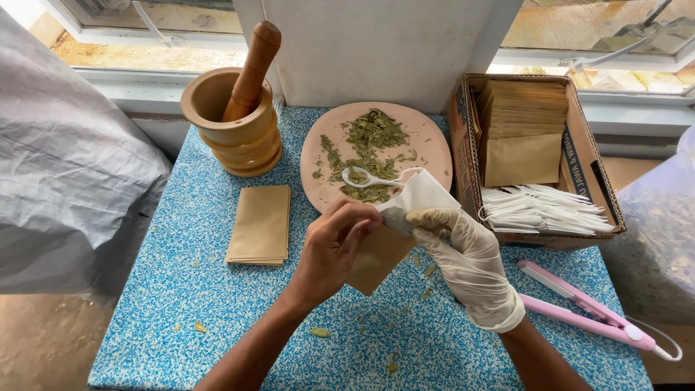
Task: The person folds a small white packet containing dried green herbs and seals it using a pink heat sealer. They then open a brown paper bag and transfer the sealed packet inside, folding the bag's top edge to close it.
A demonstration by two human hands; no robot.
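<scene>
My bare left hand (334, 242) and gloved right hand (463, 253) pinched their fingers shut on a white filter bag (416, 195), over a brown envelope (376, 261), just near of the pink plate (427, 148) of dried leaves (369, 141) on the blue speckled tabletop (188, 289).

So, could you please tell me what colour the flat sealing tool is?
Pink, the flat sealing tool, clearest in the head view.

Speckled blue table (181, 289) carries mortar (232, 123), plate (434, 145), envelopes (259, 224), carton (579, 174), pink sealer (594, 311).
</scene>
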